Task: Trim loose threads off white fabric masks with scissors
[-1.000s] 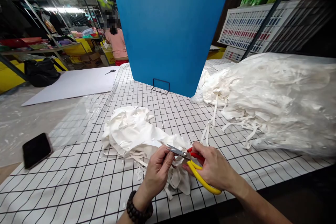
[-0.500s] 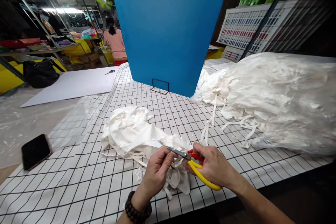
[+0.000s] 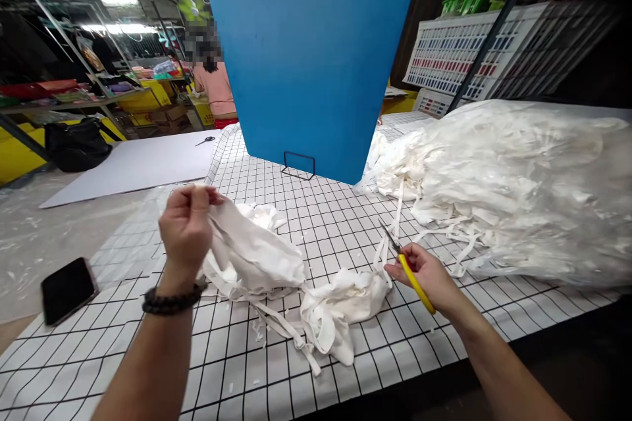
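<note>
We observe the white cloth over the near tabletop, one end lifted and pinched in the closed grip of the left hand. The right hand grips the yellow-and-red-handled scissors, near a crumpled white bundle. To the right, we see a clear plastic bag packed with white fabric, straps trailing from its mouth. Beyond, a green basket shows above white crates; we cannot tell its contents.
</note>
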`<state>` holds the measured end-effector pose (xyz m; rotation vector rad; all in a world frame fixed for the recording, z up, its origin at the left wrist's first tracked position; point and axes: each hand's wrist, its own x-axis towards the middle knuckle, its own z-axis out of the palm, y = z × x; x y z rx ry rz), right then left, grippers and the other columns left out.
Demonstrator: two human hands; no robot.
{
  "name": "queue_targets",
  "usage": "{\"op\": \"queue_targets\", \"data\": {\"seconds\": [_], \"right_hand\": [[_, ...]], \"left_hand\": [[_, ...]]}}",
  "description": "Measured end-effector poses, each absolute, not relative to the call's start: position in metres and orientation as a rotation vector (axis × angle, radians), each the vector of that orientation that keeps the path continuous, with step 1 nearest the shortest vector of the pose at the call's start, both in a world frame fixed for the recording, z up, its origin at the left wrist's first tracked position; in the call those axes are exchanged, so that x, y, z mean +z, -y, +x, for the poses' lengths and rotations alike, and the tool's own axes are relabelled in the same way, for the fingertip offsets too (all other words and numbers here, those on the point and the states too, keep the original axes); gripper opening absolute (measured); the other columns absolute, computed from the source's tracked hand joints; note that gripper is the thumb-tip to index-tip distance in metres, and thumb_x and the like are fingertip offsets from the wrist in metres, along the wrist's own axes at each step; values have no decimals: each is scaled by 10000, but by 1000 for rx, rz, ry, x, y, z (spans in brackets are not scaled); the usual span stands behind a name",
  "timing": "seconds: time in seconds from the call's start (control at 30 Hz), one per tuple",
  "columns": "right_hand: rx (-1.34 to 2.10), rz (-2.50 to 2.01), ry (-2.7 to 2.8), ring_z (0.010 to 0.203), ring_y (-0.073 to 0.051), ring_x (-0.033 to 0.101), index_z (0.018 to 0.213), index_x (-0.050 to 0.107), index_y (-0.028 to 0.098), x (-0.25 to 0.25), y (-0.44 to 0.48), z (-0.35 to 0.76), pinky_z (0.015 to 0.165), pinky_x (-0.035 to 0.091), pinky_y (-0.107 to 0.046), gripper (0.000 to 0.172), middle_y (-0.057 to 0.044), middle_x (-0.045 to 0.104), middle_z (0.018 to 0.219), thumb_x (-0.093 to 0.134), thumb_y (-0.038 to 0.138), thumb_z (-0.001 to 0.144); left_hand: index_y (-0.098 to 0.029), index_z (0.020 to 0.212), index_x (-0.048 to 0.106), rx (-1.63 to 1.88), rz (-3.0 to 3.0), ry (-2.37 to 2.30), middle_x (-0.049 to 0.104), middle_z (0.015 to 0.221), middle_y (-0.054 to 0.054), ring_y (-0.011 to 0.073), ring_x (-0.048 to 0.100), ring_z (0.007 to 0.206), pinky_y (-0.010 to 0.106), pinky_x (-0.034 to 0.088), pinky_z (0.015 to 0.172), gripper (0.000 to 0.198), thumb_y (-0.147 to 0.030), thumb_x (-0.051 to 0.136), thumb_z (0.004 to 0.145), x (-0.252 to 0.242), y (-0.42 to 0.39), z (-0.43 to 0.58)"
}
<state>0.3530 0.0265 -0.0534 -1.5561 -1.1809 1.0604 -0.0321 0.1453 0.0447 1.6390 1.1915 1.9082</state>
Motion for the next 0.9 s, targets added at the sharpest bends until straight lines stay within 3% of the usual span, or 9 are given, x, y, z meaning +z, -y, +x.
{"op": "queue_targets", "data": {"seconds": [0.07, 0.17, 0.23, 0.3, 0.4, 0.5, 0.57, 0.63, 0.9], "right_hand": [[1070, -1598, 1160, 751, -188, 616, 841, 491, 230, -58, -25, 357, 714, 493, -315, 443, 7, 644, 801, 849, 385, 629], [1174, -1566, 1189, 908, -236, 649, 843, 462, 234, -62, -22, 351, 806, 508, -358, 430, -58, 683, 991, 822, 376, 654], [1240, -1525, 1230, 965, -247, 648, 843, 451, 238, -62, -22, 342, 835, 512, -374, 387, -80, 676, 1081, 779, 378, 694], [1252, -1522, 1268, 976, -238, 648, 851, 448, 241, -63, -23, 332, 846, 510, -373, 327, -75, 674, 1097, 729, 362, 735], [1156, -1634, 1401, 896, -219, 648, 844, 470, 241, -66, -28, 324, 783, 503, -348, 256, -40, 690, 989, 686, 341, 750], [1119, -1736, 1500, 766, -201, 620, 808, 496, 233, -70, -36, 327, 659, 472, -309, 235, -16, 687, 861, 687, 341, 723], [1176, -1720, 1482, 724, -188, 612, 798, 485, 229, -72, -42, 335, 613, 457, -283, 237, -10, 685, 830, 689, 288, 692], [1210, -1695, 1454, 711, -176, 617, 800, 465, 227, -72, -48, 343, 597, 455, -268, 239, -10, 688, 845, 669, 236, 677], [1182, -1710, 1455, 649, -149, 540, 761, 486, 220, -74, -51, 350, 553, 409, -242, 323, 46, 597, 695, 769, 264, 612]], "left_hand": [[-173, 941, 624, 1741, 1759, -1456, 661, 853, 46, 169, 640, 757, 342, 540, 779, 274, -424, 516, 927, 53, -169, -51], [-120, 1036, 650, 987, 1941, -1952, 635, 1149, 194, 314, 651, 908, 481, 534, 790, 404, -478, 553, 875, 44, -170, -50], [-82, 1149, 619, 648, 2032, -2145, 399, 1436, 275, 413, 602, 1037, 559, 506, 822, 538, -520, 584, 837, 28, -146, -30], [-123, 1247, 565, 615, 2147, -2030, 269, 1531, 225, 382, 588, 1079, 516, 521, 822, 542, -526, 493, 892, 8, -112, -2], [-219, 1231, 566, 368, 2235, -1358, 552, 1320, 112, 264, 616, 1040, 413, 511, 883, 379, -421, 499, 918, -24, -66, 37], [-210, 1099, 624, 298, 2226, -1131, 662, 1039, 77, 259, 616, 961, 377, 485, 840, 285, -316, 618, 834, -51, -48, 58], [-183, 886, 643, 385, 2209, -1191, 654, 871, 70, 247, 608, 857, 354, 460, 770, 119, -274, 577, 846, -60, -50, 63], [-183, 764, 593, 466, 2172, -1242, 621, 774, 56, 221, 584, 758, 333, 433, 702, 207, -286, 480, 904, -61, -57, 65], [-207, 818, 496, 762, 2036, -1201, 552, 716, -6, 170, 551, 668, 283, 416, 625, 300, -394, 329, 983, -34, -95, 75]]}}
